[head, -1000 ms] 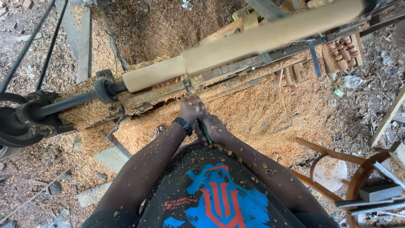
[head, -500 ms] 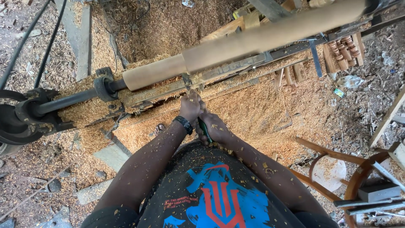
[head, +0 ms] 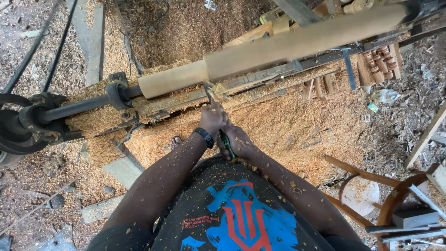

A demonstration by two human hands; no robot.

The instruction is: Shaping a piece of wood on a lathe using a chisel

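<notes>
Both arms extended fwd, right hand [head: 238,145] clamped on the green-handled chisel [head: 226,142] nearest the body, left hand [head: 212,119] gripping it farther up, tool's long axis pointing away, tip meeting the wooden cylinder [head: 278,49] lying L-R on the lathe [head: 93,104].

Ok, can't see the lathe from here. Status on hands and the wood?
Left hand and right hand both grip the chisel. Its tip meets the wooden pole at the step. Sawdust heaped below; nothing blocking.
</notes>
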